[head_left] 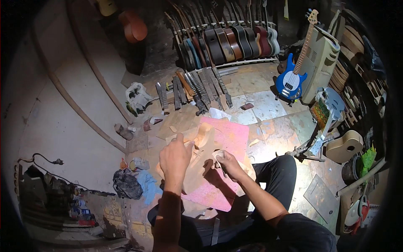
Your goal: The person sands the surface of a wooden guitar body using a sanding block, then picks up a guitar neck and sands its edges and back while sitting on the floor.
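Low in front of me is a carved piece of pale orange wood (204, 131) with a rounded, curved end. My left hand (175, 158) grips it from the left, back of the hand upward, its fingertips partly hidden. To the right and a little nearer, my right hand (228, 163) pinches a small folded pale sheet (217, 156), perhaps sandpaper. That sheet appears apart from the wood. Under both hands lies a flat brown board (197, 178), over a pink board (231, 136) dusted with orange.
Files and rasps (201, 90) lie in a row beyond the boards. Guitars (228, 44) fill a rack at the back. A blue bass guitar (290, 82) stands back right. Plastic bags (128, 183) sit by the left wall. My bent knee (281, 170) is at right.
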Motion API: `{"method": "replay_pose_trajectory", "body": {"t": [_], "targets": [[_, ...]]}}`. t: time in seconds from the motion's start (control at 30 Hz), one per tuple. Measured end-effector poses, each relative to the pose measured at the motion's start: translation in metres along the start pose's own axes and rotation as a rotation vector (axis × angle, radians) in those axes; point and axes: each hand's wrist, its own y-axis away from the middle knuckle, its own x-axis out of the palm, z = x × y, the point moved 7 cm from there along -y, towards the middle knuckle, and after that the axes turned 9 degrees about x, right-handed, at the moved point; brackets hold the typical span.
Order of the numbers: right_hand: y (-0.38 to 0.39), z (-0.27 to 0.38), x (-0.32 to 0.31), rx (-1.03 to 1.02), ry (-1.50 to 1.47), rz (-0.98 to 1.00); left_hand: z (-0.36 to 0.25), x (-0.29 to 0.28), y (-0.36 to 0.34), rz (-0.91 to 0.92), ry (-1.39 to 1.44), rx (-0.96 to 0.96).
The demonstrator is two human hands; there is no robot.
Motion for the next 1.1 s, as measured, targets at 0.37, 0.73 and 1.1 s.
{"method": "replay_pose_trajectory", "body": {"t": [0.37, 0.73, 1.1], "targets": [[-0.059, 0.020, -0.003, -0.452, 0.149, -0.430, 0.003, 0.005, -0.002, -0.018, 0.019, -0.004], [-0.068, 0.044, 0.004, -0.810, 0.303, -0.536, 0.008, 0.004, -0.007, -0.028, 0.021, 0.003], [-0.080, 0.027, 0.005, -0.600, 0.213, -0.538, 0.015, 0.010, -0.014, -0.005, 0.003, 0.006]]}}
